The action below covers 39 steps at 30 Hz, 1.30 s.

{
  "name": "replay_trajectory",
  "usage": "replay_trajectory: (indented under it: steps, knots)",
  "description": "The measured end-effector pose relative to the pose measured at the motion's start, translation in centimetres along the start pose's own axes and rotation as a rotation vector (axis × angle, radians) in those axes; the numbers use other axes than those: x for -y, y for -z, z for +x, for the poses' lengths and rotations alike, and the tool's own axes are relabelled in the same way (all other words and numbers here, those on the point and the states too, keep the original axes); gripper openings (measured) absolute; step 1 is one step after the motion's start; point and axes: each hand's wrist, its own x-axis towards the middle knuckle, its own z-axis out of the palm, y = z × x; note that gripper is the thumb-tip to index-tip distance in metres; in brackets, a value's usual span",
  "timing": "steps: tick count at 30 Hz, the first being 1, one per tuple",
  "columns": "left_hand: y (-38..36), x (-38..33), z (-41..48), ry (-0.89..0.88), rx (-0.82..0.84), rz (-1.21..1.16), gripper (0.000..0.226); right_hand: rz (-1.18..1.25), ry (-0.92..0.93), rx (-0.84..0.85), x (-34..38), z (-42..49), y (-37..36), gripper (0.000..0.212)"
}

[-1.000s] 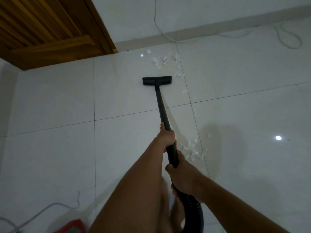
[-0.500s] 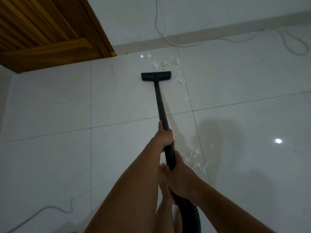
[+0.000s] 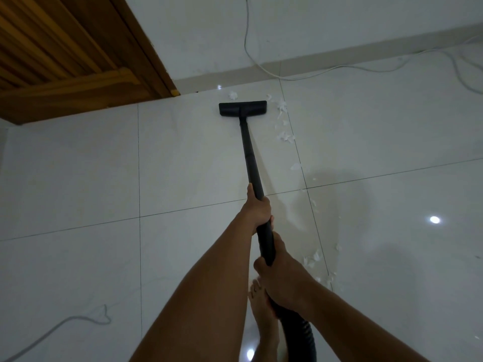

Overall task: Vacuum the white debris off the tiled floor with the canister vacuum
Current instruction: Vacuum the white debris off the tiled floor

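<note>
Both hands on the vacuum here. My left grip [image 3: 257, 209] is wrapped around the black wand [image 3: 249, 150] roughly halfway along, thumb lying up the tube. My right grip [image 3: 281, 275] is closed around the lower end, right where the ribbed hose [image 3: 298, 333] joins on. The hose drops out of the bottom of the shot.

The floor head [image 3: 242, 108] sits flat on the white tiled floor [image 3: 91, 165], close to the wall and a little right of the wooden door [image 3: 65, 61] corner.

As for the white debris [image 3: 285, 137], one fluffy bit lies just past the far edge of the head. A string of bits runs down the grout line just beside the head's right end. Another scatter sits on the tiles to the right of my right grip, near the same grout line.

A white cable [image 3: 261, 64] hangs down the wall and trails off along the skirting to the right. Another cord [image 3: 78, 320] curls across the tiles at lower left. My bare foot [image 3: 262, 317] shows underneath my arms, next to the hose.
</note>
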Motion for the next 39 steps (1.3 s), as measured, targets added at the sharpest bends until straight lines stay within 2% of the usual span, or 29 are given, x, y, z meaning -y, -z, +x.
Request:
replay_trajectory:
  steps: [15, 28, 39]
  knots:
    - [2.9, -5.2, 4.8, -0.009, -0.015, 0.039, 0.072, 0.043, -0.016, 0.016, 5.1, 5.2, 1.0, 0.067]
    - [4.2, -9.1, 5.2, 0.023, -0.004, 0.054, 0.073, 0.129, -0.065, 0.051, 8.7, 6.2, 2.5, 0.064]
    - [4.8, -8.3, -1.9, 0.106, 0.052, 0.075, 0.071, 0.029, -0.114, 0.056, 11.1, -1.3, 2.1, 0.066]
